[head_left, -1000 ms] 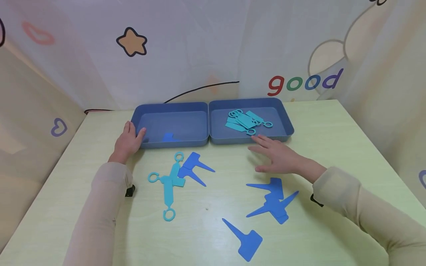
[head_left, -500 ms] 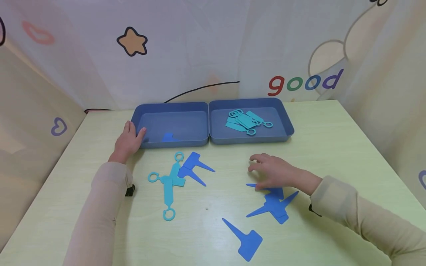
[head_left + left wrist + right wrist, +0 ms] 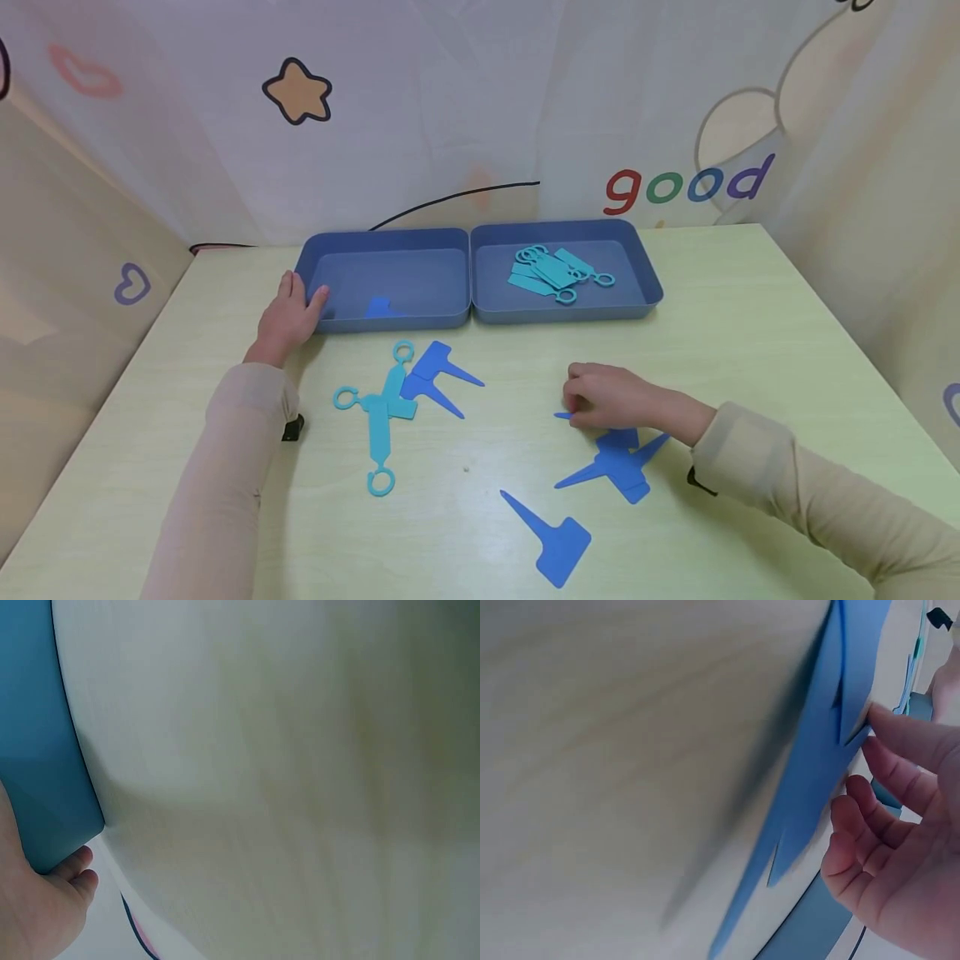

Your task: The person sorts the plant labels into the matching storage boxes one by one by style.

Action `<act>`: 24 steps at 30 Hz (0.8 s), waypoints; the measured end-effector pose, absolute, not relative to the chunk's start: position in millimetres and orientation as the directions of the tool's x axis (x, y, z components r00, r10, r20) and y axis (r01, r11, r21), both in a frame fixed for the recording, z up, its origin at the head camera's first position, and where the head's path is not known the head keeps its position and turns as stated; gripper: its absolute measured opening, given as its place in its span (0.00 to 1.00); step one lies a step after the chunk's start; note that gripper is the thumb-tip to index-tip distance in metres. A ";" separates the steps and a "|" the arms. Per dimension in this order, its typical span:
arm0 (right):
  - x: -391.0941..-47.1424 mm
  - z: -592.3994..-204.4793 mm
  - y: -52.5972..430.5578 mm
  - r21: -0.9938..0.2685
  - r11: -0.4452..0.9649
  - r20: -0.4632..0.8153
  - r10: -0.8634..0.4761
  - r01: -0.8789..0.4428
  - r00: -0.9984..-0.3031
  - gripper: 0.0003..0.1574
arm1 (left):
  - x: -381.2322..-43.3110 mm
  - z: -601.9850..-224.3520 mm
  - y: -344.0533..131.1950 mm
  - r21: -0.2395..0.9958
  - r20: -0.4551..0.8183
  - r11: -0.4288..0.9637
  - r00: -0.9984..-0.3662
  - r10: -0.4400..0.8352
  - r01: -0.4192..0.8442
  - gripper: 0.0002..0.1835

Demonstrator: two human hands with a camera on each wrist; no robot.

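The right hand (image 3: 611,396) has been drawn back from the right tray (image 3: 566,315), its fingers now curled, and a blue tag (image 3: 624,438), between the middle and right edge of the desk (image 3: 765,333), is pinched by thumb and forefinger; a pickup seems begun. The near-left corner of the left tray (image 3: 405,323) is gripped by the left hand (image 3: 287,323).
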State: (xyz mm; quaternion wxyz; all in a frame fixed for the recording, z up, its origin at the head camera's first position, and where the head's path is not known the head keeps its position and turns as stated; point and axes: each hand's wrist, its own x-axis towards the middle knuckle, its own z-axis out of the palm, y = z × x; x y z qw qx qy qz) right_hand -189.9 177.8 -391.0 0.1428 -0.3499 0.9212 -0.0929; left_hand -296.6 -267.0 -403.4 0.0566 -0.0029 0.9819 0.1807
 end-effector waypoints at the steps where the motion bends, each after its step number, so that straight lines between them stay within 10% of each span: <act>1: -189.7 -390.7 177.0 -0.283 0.741 -0.205 -0.667 -0.609 -0.717 0.04 | -296.5 -403.2 -267.0 0.353 -0.113 0.935 -0.994 0.015 -0.026 0.46; 24: -191.6 -383.1 163.5 -0.292 0.827 -0.337 -0.559 -0.480 -0.758 0.09 | -297.9 -402.5 -267.2 0.350 -0.114 0.937 -0.993 0.020 -0.021 0.46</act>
